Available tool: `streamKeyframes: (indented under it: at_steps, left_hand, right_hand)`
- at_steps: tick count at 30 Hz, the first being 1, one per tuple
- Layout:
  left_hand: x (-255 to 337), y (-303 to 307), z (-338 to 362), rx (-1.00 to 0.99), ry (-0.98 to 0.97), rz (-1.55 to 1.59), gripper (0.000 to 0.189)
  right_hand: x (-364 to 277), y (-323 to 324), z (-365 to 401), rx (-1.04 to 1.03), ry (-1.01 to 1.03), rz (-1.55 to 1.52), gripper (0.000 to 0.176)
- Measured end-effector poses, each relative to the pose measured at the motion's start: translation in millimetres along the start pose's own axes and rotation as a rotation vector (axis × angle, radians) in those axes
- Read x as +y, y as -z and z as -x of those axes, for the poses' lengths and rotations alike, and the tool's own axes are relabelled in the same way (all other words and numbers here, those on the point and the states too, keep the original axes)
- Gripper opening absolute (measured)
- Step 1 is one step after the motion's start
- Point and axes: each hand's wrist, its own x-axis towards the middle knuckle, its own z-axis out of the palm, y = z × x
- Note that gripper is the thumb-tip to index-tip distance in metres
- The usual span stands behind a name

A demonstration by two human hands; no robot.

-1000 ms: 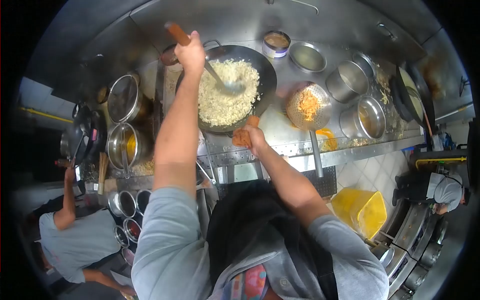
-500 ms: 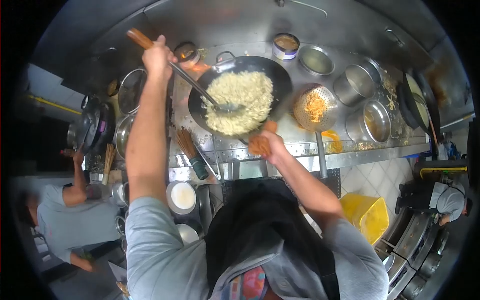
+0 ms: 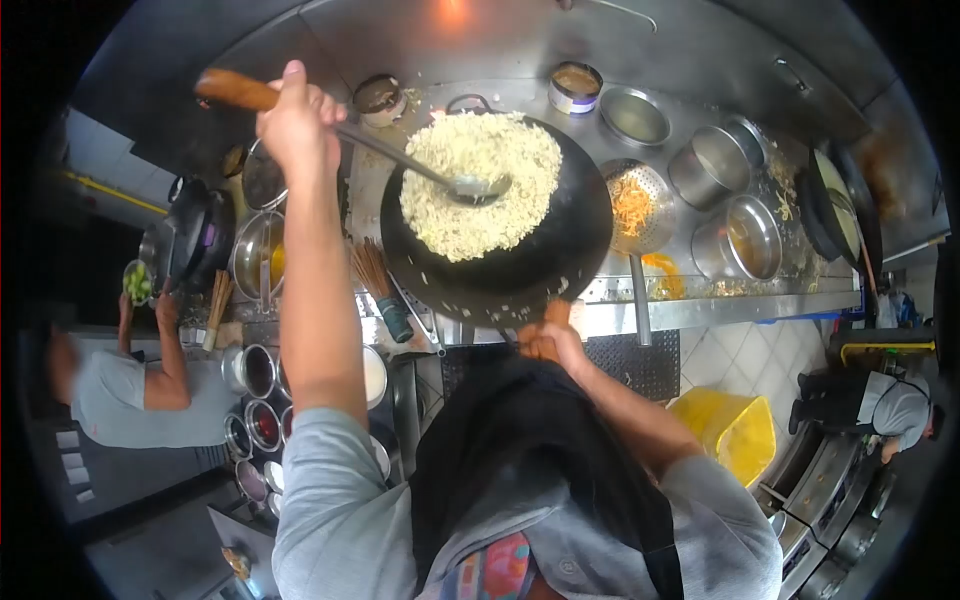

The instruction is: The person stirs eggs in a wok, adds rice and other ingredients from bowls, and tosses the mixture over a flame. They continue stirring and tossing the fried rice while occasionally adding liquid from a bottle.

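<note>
A big black wok (image 3: 545, 265) full of pale fried rice (image 3: 480, 190) is pulled toward me and tilted up off the steel range. My right hand (image 3: 553, 338) grips its near handle through an orange cloth (image 3: 552, 320). My left hand (image 3: 297, 122) is raised at the upper left and holds the wooden handle of a long metal ladle (image 3: 475, 186), whose bowl rests in the rice.
A perforated strainer (image 3: 636, 205) with orange shreds, several steel pots (image 3: 752, 235) and bowls stand right of the wok. Sauce tins (image 3: 258, 420) and a bamboo brush (image 3: 380, 290) sit at the left. A person in grey stands at the far left, another at the far right. A yellow bin (image 3: 735, 430) is at the lower right.
The wok has been drawn toward me and lifted, its rice thrown toward the far rim. My left hand with the ladle has swung further left and up.
</note>
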Motion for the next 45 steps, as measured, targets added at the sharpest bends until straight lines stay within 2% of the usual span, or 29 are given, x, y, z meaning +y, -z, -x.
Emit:
streamKeyframes:
  at_steps: [1,2,3,4,5,7,10,13,15,16,17,19,20,21,22,23,24,25,26,27,29,31,32,33,35,37,39,41,45]
  left_hand:
    - [8,-1,18,-0.049,-0.03,0.018,0.03]
    - [0,-8,43,-0.012,-0.101,-0.16,0.03]
    - [-18,-19,68,0.02,-0.177,-0.333,0.03]
    - [-53,-24,82,0.038,-0.147,-0.404,0.029]
    - [-86,-23,82,0.045,-0.217,-0.324,0.029]
    - [-124,2,36,0.164,-0.27,-0.61,0.03]
    - [-36,-10,31,0.148,-0.147,-0.173,0.035]
    - [20,6,67,-0.085,-0.13,0.008,0.041]
    - [1,-7,114,0.082,-0.234,-0.281,0.036]
    - [-25,-17,127,0.127,-0.19,-0.305,0.037]
    - [-53,-19,131,0.173,-0.149,-0.331,0.038]
    - [-88,1,107,0.032,-0.093,-0.334,0.034]
    - [-88,14,98,-0.164,-0.12,-0.386,0.032]
    - [-73,29,100,-0.38,-0.111,-0.669,0.03]
    - [-38,26,117,-0.638,-0.126,-0.645,0.022]
    - [-20,46,133,-0.869,0.143,-0.44,0.011]
    - [3,48,166,-0.851,0.319,-0.539,0.012]
    - [21,49,177,-1.283,-0.479,-1.015,0.019]
    - [30,56,202,-1.333,-0.421,-1.083,0.023]
    - [33,66,219,-1.372,-0.306,-1.154,0.026]
    - [25,98,236,-1.38,-0.237,-1.205,0.026]
    - [-4,139,245,-1.159,0.107,-1.118,0.029]
    - [-18,154,246,-1.022,0.268,-1.006,0.039]
    - [-33,161,250,-1.013,0.267,-1.012,0.039]
    - [-61,159,251,-0.73,0.284,-1.108,0.051]
    - [-80,132,234,-0.698,0.573,-1.524,0.06]
    - [-108,138,220,-0.664,0.617,-1.563,0.06]
    - [-135,137,201,-0.641,0.645,-1.6,0.06]
    - [-199,133,180,-0.575,0.462,-1.36,0.06]
  right_hand:
    - [-9,5,-12,-0.156,-0.032,-0.007,0.033]
    - [-45,-83,-1,0.224,-0.009,0.029,0.028]
    - [-41,-66,-53,0.16,-0.023,0.048,0.027]
    - [-62,-93,-65,0.263,-0.054,0.186,0.029]
    - [-65,-107,-70,0.291,-0.038,0.213,0.029]
    - [-40,-88,-54,0.286,0.037,0.155,0.02]
    - [-10,-35,11,0.162,-0.021,0.057,0.026]
    - [-22,-35,16,0.144,-0.043,0.047,0.037]
    - [-57,-106,-10,0.191,-0.037,-0.069,0.03]
    - [-53,-93,-59,0.257,-0.053,0.067,0.023]
    - [-61,-107,-66,0.311,-0.087,0.264,0.027]
    - [-36,-82,-72,0.24,-0.033,0.24,0.031]
    - [-34,-82,-44,0.211,-0.045,0.17,0.029]
    - [-36,-80,-11,0.178,-0.057,0.104,0.027]
    - [-22,-41,-3,0.108,-0.057,0.095,0.03]
    - [-8,-9,-6,0.039,-0.058,0.079,0.034]
    - [-12,-12,-8,0.037,-0.055,0.08,0.034]
    - [-14,-17,-7,0.042,-0.032,0.056,0.034]
    - [-19,-27,-3,0.049,-0.009,0.033,0.034]
    - [-37,-66,-5,0.195,-0.002,0.009,0.029]
    - [-47,-67,-60,0.244,0.032,0.105,0.022]
    - [-64,-74,-90,0.272,-0.01,0.161,0.021]
    - [-70,-76,-102,0.299,-0.069,0.232,0.021]
    - [-72,-75,-113,0.291,-0.073,0.236,0.021]
    - [-69,-71,-138,0.296,-0.07,0.222,0.02]
    - [-63,-63,-159,0.255,-0.101,0.242,0.023]
    - [-59,-57,-169,0.251,-0.114,0.266,0.012]
    - [-60,-60,-172,0.249,-0.098,0.268,0.013]
    - [-57,-61,-164,0.261,-0.071,0.238,0.014]
